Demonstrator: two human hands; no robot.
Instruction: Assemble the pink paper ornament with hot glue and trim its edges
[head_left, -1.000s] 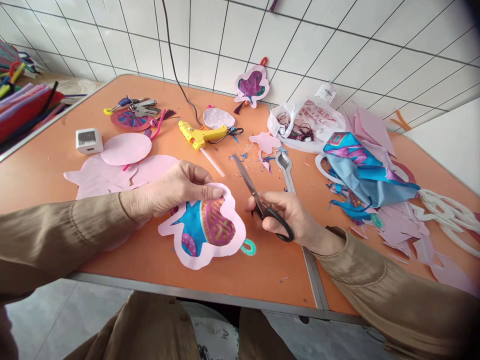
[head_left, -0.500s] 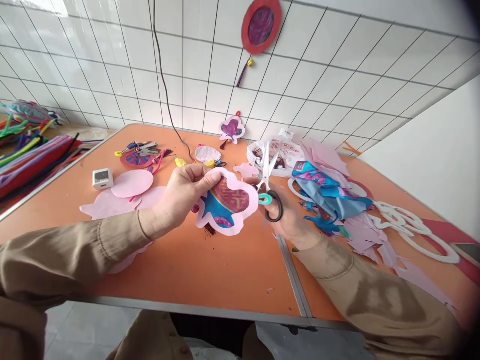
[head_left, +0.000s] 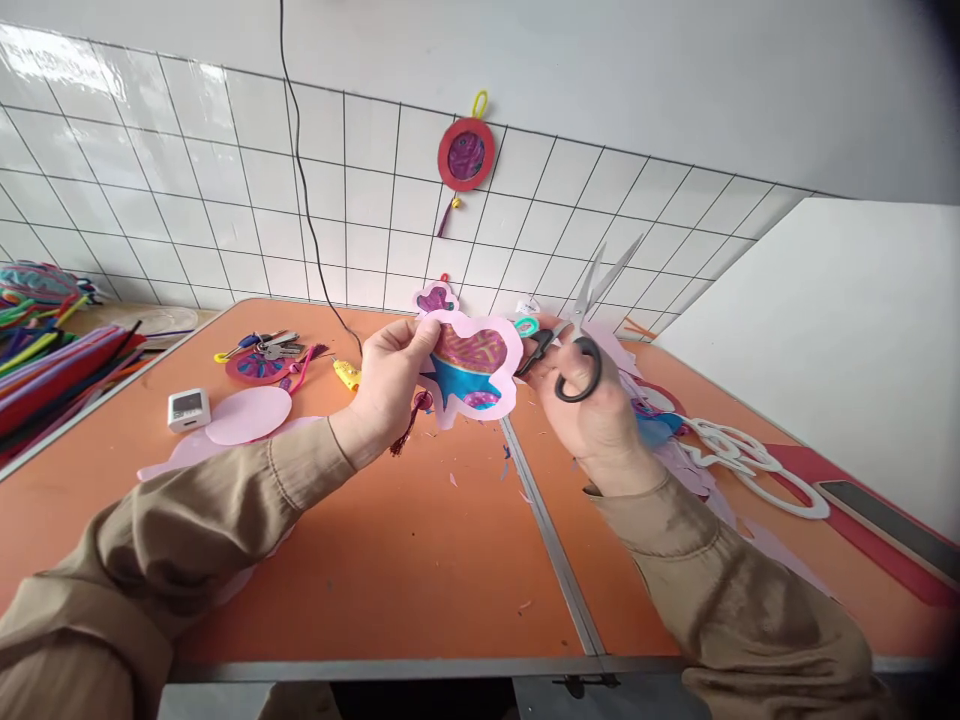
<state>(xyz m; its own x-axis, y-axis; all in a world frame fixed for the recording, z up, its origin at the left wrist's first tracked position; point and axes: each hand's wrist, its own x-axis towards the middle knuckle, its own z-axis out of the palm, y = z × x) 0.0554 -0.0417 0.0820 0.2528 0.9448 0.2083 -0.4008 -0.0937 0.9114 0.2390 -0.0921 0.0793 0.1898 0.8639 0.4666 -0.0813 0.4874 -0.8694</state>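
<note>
My left hand (head_left: 391, 378) pinches the left edge of a pink-bordered ornament (head_left: 480, 410) with blue, purple and gold patterned fabric in its middle. A dark red tassel (head_left: 409, 428) hangs at its lower left, and a small green loop (head_left: 526, 327) sticks out at the upper right. In my right hand (head_left: 589, 425) are black-handled scissors (head_left: 596, 290), blades spread and pointing up and to the right. The right fingertips are close to the ornament's right edge beside the green loop; whether they touch it I cannot tell.
A white box-shaped device (head_left: 189, 410), pink ovals (head_left: 249, 416), keys (head_left: 279, 347) and a yellow-handled tool (head_left: 346, 375) lie left. White foam cutouts (head_left: 757, 460) and a phone (head_left: 889, 525) lie right. A red round ornament (head_left: 466, 154) hangs on the tiled wall. Small scraps dot the orange table (head_left: 390, 570).
The view has tilted upward. The ornament has turned, its loop now at the upper right. The scissors have swung to the right, and their blades are farther from the ornament.
</note>
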